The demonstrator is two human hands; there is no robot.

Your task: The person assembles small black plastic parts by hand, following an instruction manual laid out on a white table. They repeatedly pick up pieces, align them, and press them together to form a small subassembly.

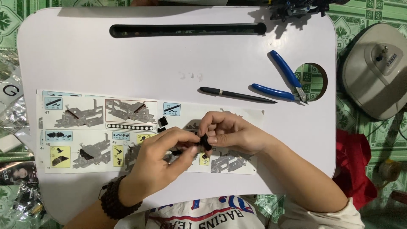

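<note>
A small black plastic piece [205, 143] is pinched between the fingertips of the left hand [163, 163] and the right hand [231, 133], both grips pressed together on it, just above the instruction sheet [85, 127] on the white surface [127, 63]. It is judged light, stiff and easily dropped; it is best taken by its edges. A pen [237, 95] and blue cutters [284, 82] lie well apart.
</note>
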